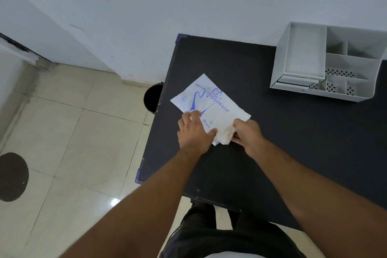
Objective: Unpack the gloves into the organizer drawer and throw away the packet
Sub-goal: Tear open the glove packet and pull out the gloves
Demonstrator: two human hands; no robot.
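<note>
We find the packet of gloves (209, 107) lying flat on the black table (293, 142), near the table's left edge and well apart from the organizer (326, 63). The packet is white with blue print reading "disposable polyethylene gloves" and a glove outline.

The left hand (194, 130) lies palm down on the near left part of the packet, fingers spread and pressing it to the table; it is not clenched. The right hand (247, 134) is closed on the packet's near right corner, pinching the edge between thumb and fingers, where pale, crumpled material shows at the opening. We cannot tell whether that material is the packet's torn flap or the gloves themselves.

The organizer, white, stands at the far right of the table against the wall (188, 6). It shows a deep tray on its left side and several smaller compartments to the right, some with perforated bottoms. Two drawer fronts show below the tray.

A black bin (151, 98) stands on the tiled floor (73, 132), just beside the table's left edge.
</note>
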